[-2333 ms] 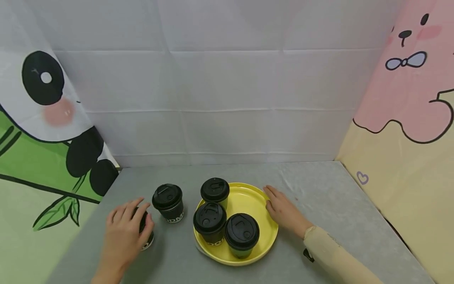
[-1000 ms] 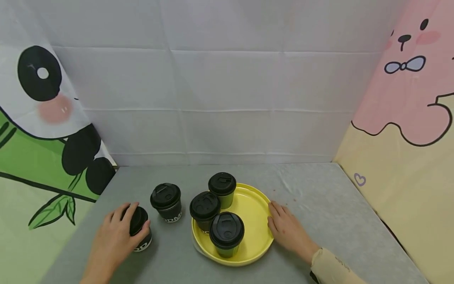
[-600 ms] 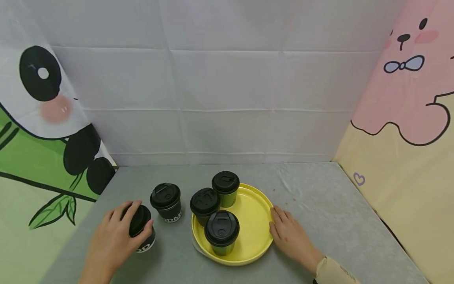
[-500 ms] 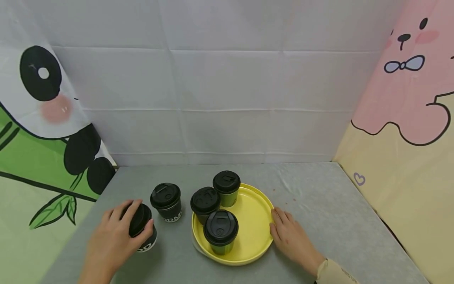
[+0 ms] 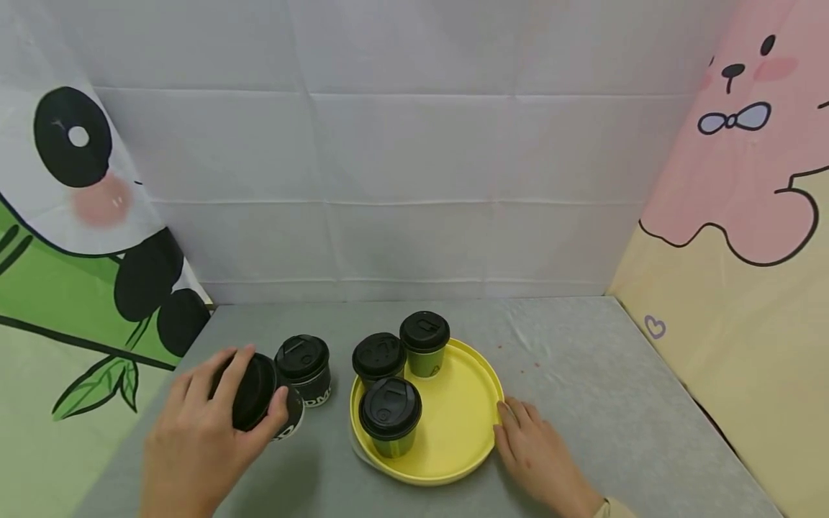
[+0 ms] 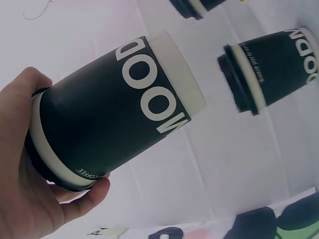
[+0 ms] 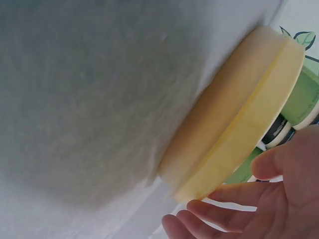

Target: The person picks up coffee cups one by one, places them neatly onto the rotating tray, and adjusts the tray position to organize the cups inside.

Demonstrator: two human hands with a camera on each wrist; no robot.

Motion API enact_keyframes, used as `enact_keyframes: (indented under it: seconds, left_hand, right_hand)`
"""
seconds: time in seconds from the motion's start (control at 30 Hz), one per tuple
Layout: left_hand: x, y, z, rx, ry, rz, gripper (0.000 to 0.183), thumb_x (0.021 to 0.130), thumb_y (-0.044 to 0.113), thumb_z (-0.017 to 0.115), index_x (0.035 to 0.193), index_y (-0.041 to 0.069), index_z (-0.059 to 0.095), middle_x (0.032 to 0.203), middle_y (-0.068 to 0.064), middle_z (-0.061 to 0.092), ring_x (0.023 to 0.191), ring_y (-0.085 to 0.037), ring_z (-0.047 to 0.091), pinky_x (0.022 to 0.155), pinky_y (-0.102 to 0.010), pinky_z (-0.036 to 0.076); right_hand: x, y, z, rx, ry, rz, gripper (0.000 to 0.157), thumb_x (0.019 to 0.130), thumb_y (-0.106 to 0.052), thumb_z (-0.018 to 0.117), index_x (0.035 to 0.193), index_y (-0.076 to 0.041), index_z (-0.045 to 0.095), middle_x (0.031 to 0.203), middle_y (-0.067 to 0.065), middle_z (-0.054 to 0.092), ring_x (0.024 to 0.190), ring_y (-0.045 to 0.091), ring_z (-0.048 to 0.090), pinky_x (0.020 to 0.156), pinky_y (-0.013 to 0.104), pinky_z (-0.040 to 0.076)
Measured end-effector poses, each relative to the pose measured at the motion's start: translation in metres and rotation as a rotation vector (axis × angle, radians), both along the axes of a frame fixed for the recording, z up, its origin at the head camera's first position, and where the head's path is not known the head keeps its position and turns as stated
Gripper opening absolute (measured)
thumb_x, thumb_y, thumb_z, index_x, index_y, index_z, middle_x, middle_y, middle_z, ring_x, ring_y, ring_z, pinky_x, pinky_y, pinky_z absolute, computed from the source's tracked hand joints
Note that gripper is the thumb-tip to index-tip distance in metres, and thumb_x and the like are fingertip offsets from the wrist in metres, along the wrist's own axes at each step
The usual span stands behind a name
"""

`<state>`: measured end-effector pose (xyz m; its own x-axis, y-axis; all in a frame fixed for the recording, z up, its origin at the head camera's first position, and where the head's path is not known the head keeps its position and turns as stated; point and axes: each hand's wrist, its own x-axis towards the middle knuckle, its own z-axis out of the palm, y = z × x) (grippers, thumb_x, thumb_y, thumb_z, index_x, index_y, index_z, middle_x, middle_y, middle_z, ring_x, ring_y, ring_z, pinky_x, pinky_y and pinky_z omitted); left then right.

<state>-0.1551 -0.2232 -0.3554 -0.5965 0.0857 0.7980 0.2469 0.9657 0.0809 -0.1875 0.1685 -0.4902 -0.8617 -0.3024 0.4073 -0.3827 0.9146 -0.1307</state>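
My left hand (image 5: 207,424) grips a coffee cup (image 6: 107,107) by its black lid; the cup is raised and tilted, its base pointing right. The cup has a dark sleeve with white lettering. Right behind it, another lidded coffee cup (image 5: 303,368) stands upright on the table. A round yellow tray (image 5: 460,424) bears three lidded cups along its left side: one at the back (image 5: 424,342), one at the left (image 5: 378,356) and one in front (image 5: 390,417). My right hand (image 5: 544,457) touches the tray's right rim with extended fingers (image 7: 224,215).
The grey table (image 5: 563,360) reaches back to a white cloth backdrop (image 5: 414,180). Cartoon-printed cloths flank it, a panda (image 5: 84,216) on the left and a pink bear (image 5: 738,173) on the right.
The left hand has taken hold of the cup and lifted it, tilting it rightward. The tray has turned clockwise with its cups, while the right hand on its rim moved nearer me.
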Motion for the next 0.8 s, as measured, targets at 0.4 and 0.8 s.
enact_keyframes:
  seconds: [0.4,0.8]
  left_hand:
    - [0.023,0.044,0.040,0.055,0.341,-0.172,0.061,0.080,0.057,0.050,0.110,0.006,0.068,0.106,-0.015,0.065,0.083,-0.037,0.056,0.058,-0.053,0.045]
    - [0.029,0.110,0.046,-0.092,0.326,-0.569,0.053,0.083,0.047,0.053,0.112,0.005,0.067,0.109,-0.016,0.064,0.089,-0.031,0.060,0.069,-0.042,0.052]
  right_hand:
    - [0.022,-0.009,0.002,0.063,-0.076,-0.035,0.043,0.093,-0.035,0.053,0.122,-0.003,0.059,0.119,0.014,0.056,0.108,0.028,0.054,0.075,0.045,0.050]
    - [0.030,-0.017,0.006,0.061,-0.195,-0.055,0.046,0.093,-0.039,0.053,0.123,-0.005,0.060,0.120,0.013,0.054,0.108,0.027,0.053,0.075,0.044,0.050]
